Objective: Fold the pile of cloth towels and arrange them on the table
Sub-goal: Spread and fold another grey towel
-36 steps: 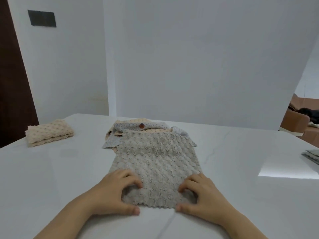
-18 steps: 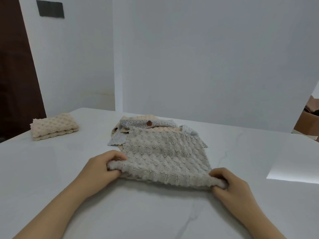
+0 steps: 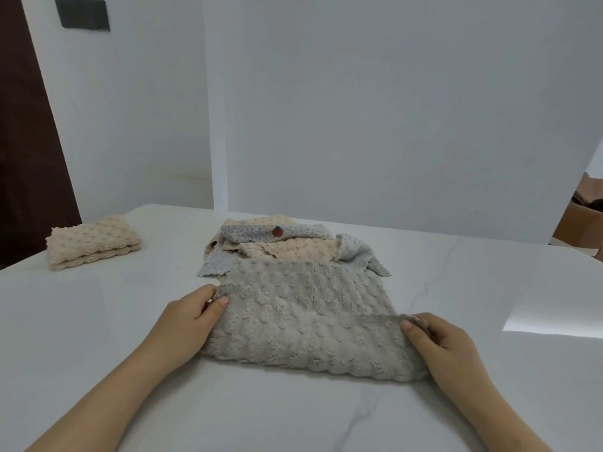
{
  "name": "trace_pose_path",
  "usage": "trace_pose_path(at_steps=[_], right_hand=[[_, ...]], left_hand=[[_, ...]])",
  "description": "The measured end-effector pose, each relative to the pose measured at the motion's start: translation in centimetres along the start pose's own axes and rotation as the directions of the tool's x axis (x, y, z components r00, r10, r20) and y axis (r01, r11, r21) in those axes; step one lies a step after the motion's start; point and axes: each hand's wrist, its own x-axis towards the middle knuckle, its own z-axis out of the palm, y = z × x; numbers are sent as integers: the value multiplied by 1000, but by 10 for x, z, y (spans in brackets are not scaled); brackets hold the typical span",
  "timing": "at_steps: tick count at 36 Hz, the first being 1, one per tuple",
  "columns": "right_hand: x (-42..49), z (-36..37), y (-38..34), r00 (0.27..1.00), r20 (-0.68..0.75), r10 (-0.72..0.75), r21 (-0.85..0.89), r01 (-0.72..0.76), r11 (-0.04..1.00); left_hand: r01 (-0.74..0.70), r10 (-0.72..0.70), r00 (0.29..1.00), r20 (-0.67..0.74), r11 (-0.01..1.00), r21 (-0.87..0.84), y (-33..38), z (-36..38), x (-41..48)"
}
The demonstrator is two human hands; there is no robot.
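Towel of grey bobble-textured fleece (image 3: 303, 340) lies on the white marble-look table (image 3: 98, 321), near part doubled over. We find the left hand (image 3: 186, 321) and right hand (image 3: 447, 347) each pinching a folded corner; the cloth spans between them.

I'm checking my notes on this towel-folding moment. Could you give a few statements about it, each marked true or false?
1. The left hand and the right hand both hold the grey towel. True.
2. The folded beige towel lies to the right of the pile. False: it lies to the left, apart from it.
3. The grey towel is doubled over on itself. True.
4. The pile sits nearer the person than the grey towel. False: it lies behind it, farther off on the table.
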Motion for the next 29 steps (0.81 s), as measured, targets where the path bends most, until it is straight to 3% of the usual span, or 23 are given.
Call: trace_pose_path(at_steps=[6, 10, 15, 23, 27, 29], right_hand=[[-6, -3, -10, 999, 46, 22, 21, -23, 1000], [-8, -3, -12, 1000, 2, -26, 3, 26, 1000], [-9, -1, -11, 998, 49, -26, -43, 28, 999], [-11, -4, -15, 995, 103, 15, -126, -2, 992], [-11, -8, -18, 998, 57, 29, -49, -26, 998], [-11, -9, -20, 999, 8, 45, 32, -46, 998]], left_hand=[[94, -85, 990, 110, 993, -77, 2, -7, -2], [62, -50, 996, 78, 984, -166, 5, -8, -7], [27, -21, 996, 90, 998, -61, 8, -3, -8], [194, -170, 957, 237, 978, -82, 2, -10, -7], [253, -189, 945, 266, 940, -230, 3, -15, -7], [247, -182, 960, 210, 906, -343, 6, -17, -6]])
